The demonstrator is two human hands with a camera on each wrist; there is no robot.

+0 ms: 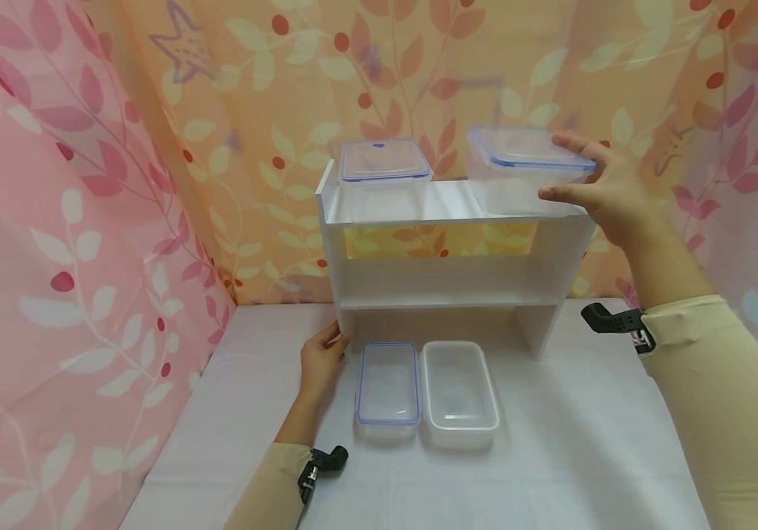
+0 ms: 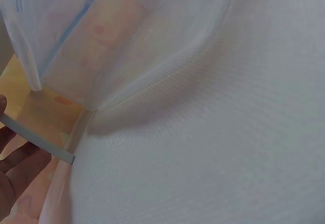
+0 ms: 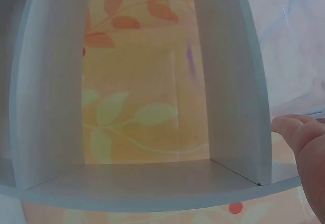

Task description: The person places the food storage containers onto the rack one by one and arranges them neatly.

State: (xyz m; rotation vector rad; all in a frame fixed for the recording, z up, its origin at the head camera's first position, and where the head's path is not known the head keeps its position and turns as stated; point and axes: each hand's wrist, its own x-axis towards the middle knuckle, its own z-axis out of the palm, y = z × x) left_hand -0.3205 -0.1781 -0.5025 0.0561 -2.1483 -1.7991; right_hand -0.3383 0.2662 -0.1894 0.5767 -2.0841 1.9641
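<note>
A white two-tier shelf [image 1: 445, 283] stands on the table. My left hand [image 1: 321, 362] holds the lower front edge of its left side panel; in the left wrist view, the fingers [image 2: 30, 168] lie against one face of the thin white panel [image 2: 40, 140]. On the top board sit two clear plastic containers with blue-rimmed lids. At the right one [image 1: 528, 177] my right hand [image 1: 607, 188] grips the right end, fingers over the lid and thumb at the front. The left one [image 1: 385, 177] stands apart from it.
In front of the shelf, a clear container with a blue-rimmed lid [image 1: 388, 386] stands beside a white-rimmed container [image 1: 460, 390], lidless as far as I can tell. A white cloth [image 1: 551, 456] covers the table. Patterned curtains [image 1: 87, 221] hang at the back and sides.
</note>
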